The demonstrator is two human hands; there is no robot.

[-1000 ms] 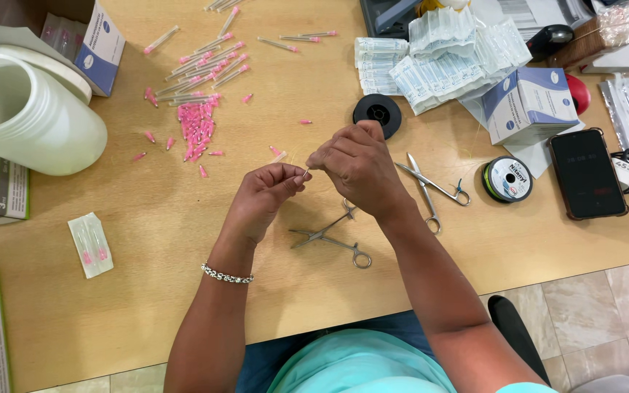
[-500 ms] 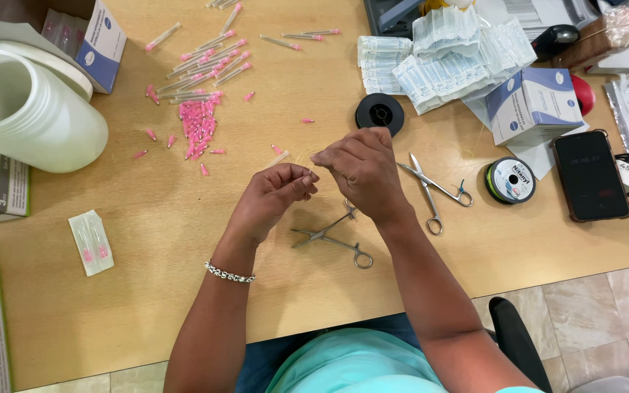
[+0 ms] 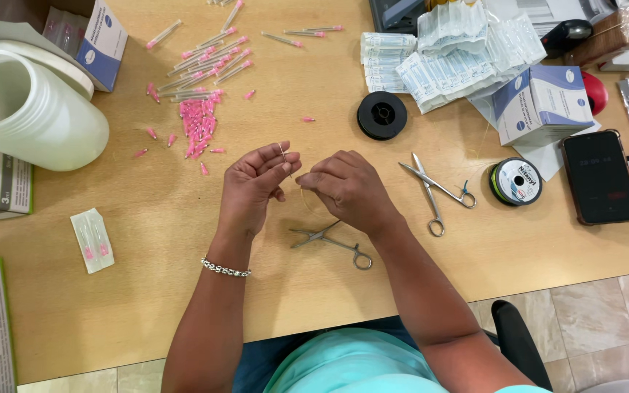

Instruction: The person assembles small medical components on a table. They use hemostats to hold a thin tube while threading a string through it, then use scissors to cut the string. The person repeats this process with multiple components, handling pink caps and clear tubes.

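pinching: your left hand (image 3: 256,182) grips a needle (image 3: 283,154)
right hand (image 3: 347,188): fingers closed on thread, just above the forceps (image 3: 333,240)

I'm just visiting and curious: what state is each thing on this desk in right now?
Left hand: fingers pinched on a thin needle, upright.
Right hand: fingers pinched shut, what they hold too small to tell.
Scissors: blades slightly parted, lying flat.
Forceps: lying untouched.
White jar: on its side, open.
Phone: screen dark.
Pink caps: heaped loose.
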